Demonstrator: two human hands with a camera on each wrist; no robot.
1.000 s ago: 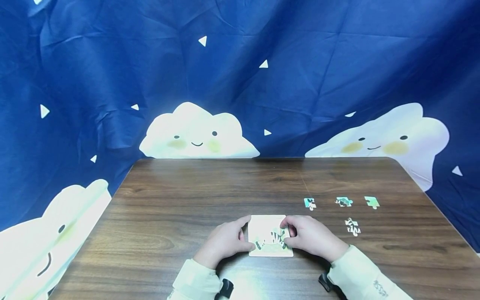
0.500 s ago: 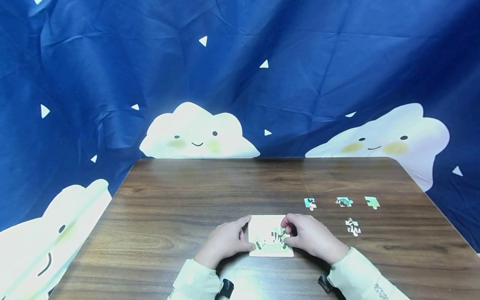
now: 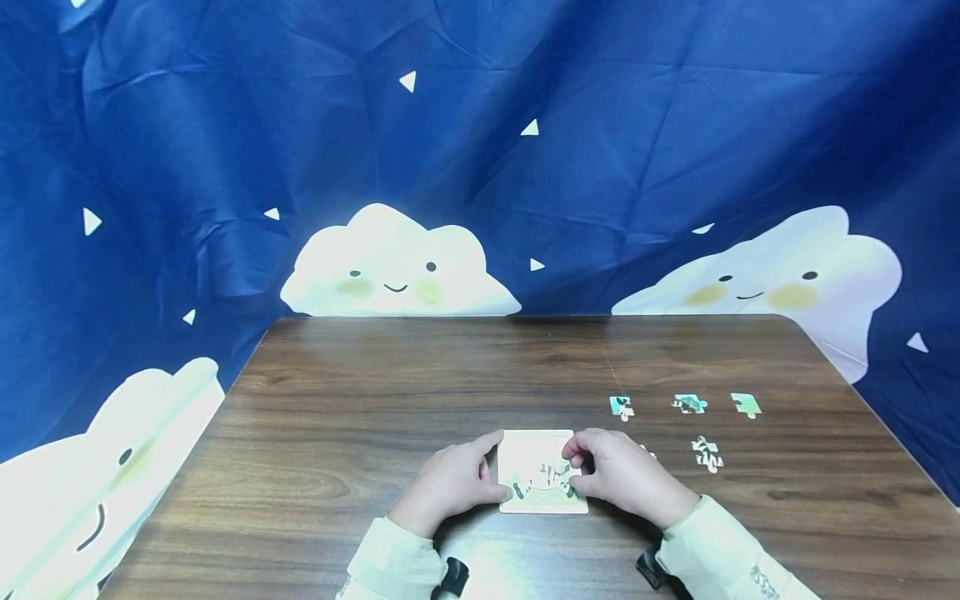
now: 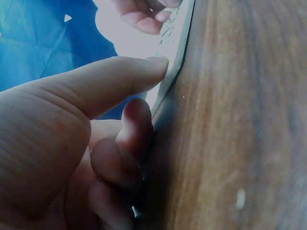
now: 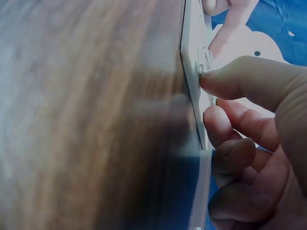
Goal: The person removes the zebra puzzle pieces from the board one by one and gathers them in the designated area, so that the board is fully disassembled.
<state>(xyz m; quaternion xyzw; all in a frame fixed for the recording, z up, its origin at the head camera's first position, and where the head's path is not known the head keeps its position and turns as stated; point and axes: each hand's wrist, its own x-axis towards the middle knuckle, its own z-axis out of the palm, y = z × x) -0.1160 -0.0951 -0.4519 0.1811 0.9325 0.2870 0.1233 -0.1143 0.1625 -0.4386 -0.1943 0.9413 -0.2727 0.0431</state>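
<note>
A square puzzle board (image 3: pixel 525 450) with a pale frame and a zebra picture lies flat on the table, between both hands. My left hand (image 3: pixel 450 479) holds its left side, with the thumb on the near-left corner and the index finger at the far-left corner. On the board's right part, my right hand (image 3: pixel 626 467) pinches a black-and-white striped puzzle piece (image 3: pixel 555 477) between thumb and fingers. In the right wrist view, the right thumb (image 5: pixel 225 81) touches the piece just above the board's edge. Part of the piece is hidden by the fingers.
Several loose puzzle pieces lie right of the board: a blue-and-striped one (image 3: pixel 621 407), a teal one (image 3: pixel 689 403), a green one (image 3: pixel 746 405) and a striped one (image 3: pixel 707 454). Another (image 3: pixel 648 451) peeks out behind the right hand. A blue cloud-print curtain (image 3: pixel 480 150) hangs behind the table (image 3: pixel 337 417).
The stripes on the piece under my right hand look paler and shifted slightly. Another loose piece now shows behind that hand. The left hand and board keep their places.
</note>
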